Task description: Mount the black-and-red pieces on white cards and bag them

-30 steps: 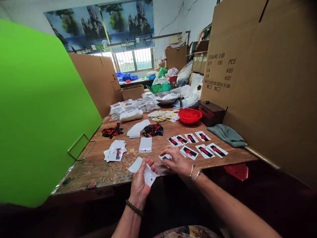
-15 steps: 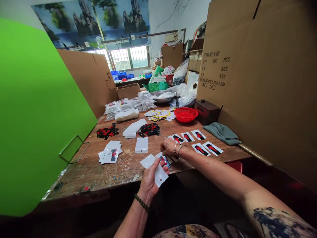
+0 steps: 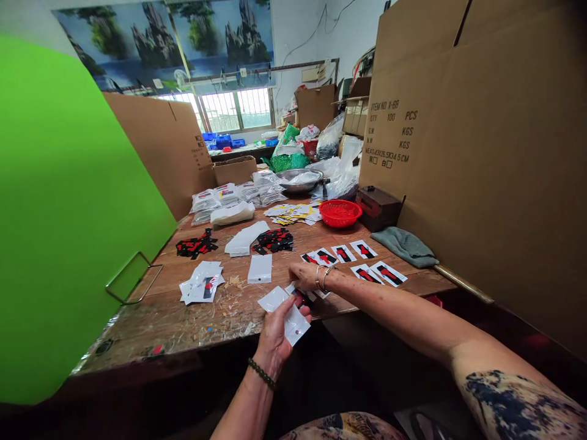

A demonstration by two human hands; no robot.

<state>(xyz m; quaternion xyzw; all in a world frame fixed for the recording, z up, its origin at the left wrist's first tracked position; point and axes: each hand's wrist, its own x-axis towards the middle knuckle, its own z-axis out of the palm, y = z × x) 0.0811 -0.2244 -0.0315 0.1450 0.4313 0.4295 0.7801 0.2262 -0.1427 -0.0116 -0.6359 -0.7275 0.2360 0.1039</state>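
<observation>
My left hand [image 3: 277,324] is closed around a white plastic bag [image 3: 296,326] with a small hole near its lower end; thumb lies on top. Just beyond its fingertips is a card with a dark and red piece on it [image 3: 301,297]. My right hand [image 3: 303,277] reaches down over that card from the right, fingers bent and pinched at its upper edge; the fingertips are partly hidden. Farther right lie two rows of white cards bearing black and red pieces [image 3: 365,249]. A single white bag [image 3: 260,269] lies flat left of my right hand.
Piles of black and red pieces [image 3: 197,244], a stack of white bags [image 3: 200,282] and a fan of white sheets [image 3: 243,239] lie on the wooden table. Behind are yellow-white cards [image 3: 293,214] and a red basket [image 3: 340,214]. Cardboard [image 3: 435,153] and a green panel [image 3: 68,214] flank it.
My right hand has shifted slightly left and down over the card at the left fingertips. My left hand keeps hold of the white bag. The whole view has shifted slightly.
</observation>
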